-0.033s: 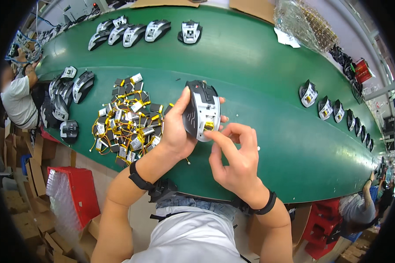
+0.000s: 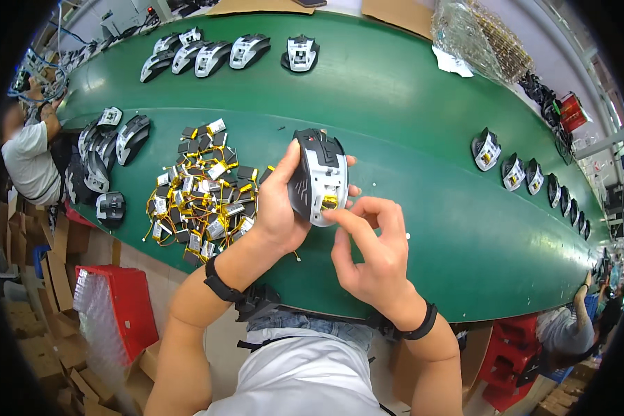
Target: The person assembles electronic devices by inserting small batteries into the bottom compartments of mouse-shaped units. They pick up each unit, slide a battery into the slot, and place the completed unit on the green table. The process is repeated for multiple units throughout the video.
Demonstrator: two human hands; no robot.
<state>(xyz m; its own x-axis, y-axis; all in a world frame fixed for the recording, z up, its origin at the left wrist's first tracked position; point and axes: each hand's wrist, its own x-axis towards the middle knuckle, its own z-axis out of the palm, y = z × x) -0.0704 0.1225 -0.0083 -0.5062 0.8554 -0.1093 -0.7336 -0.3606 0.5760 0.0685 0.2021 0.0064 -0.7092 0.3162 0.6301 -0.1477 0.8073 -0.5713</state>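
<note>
My left hand (image 2: 281, 201) is wrapped round a black and silver-grey computer mouse shell (image 2: 331, 170), held upright above the green table with its openings showing. A small battery with yellow tape (image 2: 329, 201) shows in the shell's lower opening. My right hand (image 2: 378, 253) is at the shell's lower end, its index fingertip touching beside that battery. The right thumb stands apart from the index finger, and the other fingers are partly curled. Left of my hands lies a pile of small batteries (image 2: 201, 191) with yellow tape and thin coloured wires.
More mouse shells stand on the green table (image 2: 395, 118): a group at the back left (image 2: 211, 59), several at the left edge (image 2: 132, 139), and a row at the right (image 2: 513, 172). Clear plastic packaging (image 2: 475, 35) lies at the back. A co-worker (image 2: 31, 152) sits at the far left.
The view has shifted very slightly. My right index fingertip stays at the shell's lower opening, and the battery there looks slightly tilted compared with before.
</note>
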